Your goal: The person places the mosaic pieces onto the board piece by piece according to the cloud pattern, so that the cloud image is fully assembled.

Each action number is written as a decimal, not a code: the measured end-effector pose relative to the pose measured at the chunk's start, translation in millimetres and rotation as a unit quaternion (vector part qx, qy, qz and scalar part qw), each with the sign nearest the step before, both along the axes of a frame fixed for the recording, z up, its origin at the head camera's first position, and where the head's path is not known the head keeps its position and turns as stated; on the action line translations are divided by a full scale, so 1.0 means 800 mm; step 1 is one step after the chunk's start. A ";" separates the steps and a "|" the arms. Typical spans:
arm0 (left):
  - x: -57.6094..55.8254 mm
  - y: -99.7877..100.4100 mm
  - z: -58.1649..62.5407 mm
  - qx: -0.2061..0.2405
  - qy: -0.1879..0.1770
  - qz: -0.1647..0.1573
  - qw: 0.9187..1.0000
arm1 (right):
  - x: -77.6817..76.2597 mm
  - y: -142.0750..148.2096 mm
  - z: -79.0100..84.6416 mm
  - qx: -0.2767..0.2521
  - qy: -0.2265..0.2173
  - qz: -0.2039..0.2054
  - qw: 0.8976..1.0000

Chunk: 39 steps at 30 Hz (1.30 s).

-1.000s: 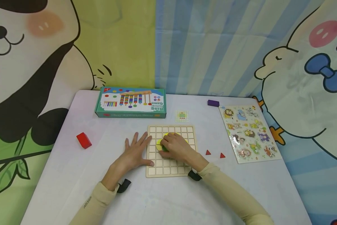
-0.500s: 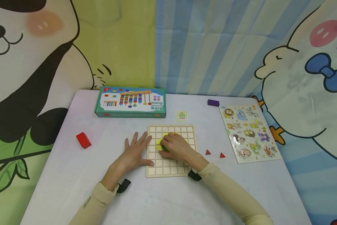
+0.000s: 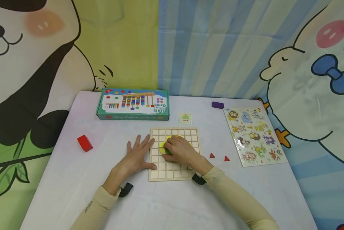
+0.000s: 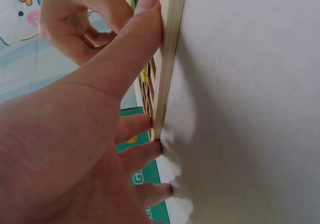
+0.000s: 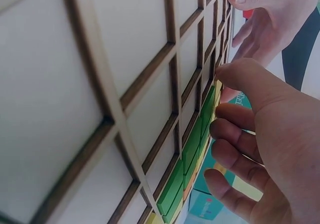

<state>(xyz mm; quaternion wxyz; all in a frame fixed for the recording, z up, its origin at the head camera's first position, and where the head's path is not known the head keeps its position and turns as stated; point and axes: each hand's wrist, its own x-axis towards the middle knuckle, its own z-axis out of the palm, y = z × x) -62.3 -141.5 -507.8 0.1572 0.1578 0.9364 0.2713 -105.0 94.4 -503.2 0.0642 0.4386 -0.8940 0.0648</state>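
A wooden grid board [image 3: 170, 174] lies at the middle of the table with its cells partly filled by yellow pieces [image 3: 161, 148] and green pieces [image 5: 192, 151]. My left hand [image 3: 136, 157] is spread at the board's left side, its thumb resting on the frame and its fingertips along the edge, as the left wrist view shows. Over the coloured pieces, my right hand [image 3: 180, 149] has its fingers bent and its thumb tip at the end of the green row. A green piece shows between thumb and fingers in the head view; I cannot tell whether they pinch it.
Two red triangles [image 3: 212, 155] lie right of the board. A small pattern card [image 3: 185, 118] and a green game box [image 3: 133, 117] are behind it. A red block [image 3: 85, 143] sits far left, a purple block [image 3: 217, 105] back right, beside an animal puzzle board [image 3: 255, 137].
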 end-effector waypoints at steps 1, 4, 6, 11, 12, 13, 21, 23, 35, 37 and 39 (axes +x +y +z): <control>0.000 0.000 0.000 0.000 -0.001 0.000 1.000 | 0.000 0.001 0.000 -0.002 -0.001 0.000 1.000; 0.000 0.002 0.000 0.000 -0.003 0.000 1.000 | 0.000 0.002 -0.001 -0.008 -0.002 -0.003 1.000; 0.000 0.002 0.000 0.002 -0.004 0.000 1.000 | 0.000 0.004 -0.001 -0.014 -0.004 -0.006 1.000; 0.000 0.004 -0.001 0.002 -0.002 -0.002 1.000 | 0.001 0.009 0.001 -0.023 -0.003 -0.009 1.000; 0.000 0.004 0.000 0.002 -0.002 -0.003 1.000 | 0.000 0.011 0.002 -0.024 -0.003 -0.011 1.000; 0.000 0.004 0.000 0.003 -0.003 -0.003 1.000 | 0.000 0.013 0.003 -0.027 -0.005 -0.013 1.000; 0.000 0.002 0.001 0.012 -0.011 0.004 1.000 | -0.012 0.050 0.017 -0.042 -0.015 -0.053 0.998; 0.000 0.002 0.000 0.014 -0.012 0.005 1.000 | -0.014 0.063 0.020 -0.045 -0.015 -0.066 0.997; -0.002 0.001 -0.003 0.009 -0.018 0.006 1.000 | -0.009 0.157 0.017 -0.068 -0.010 -0.130 0.989; -0.003 0.001 -0.003 0.010 -0.018 0.006 1.000 | -0.005 0.170 0.014 -0.064 -0.015 -0.140 0.988; -0.003 0.000 -0.004 0.009 -0.019 0.005 1.000 | 0.001 0.183 0.010 -0.058 -0.021 -0.151 0.987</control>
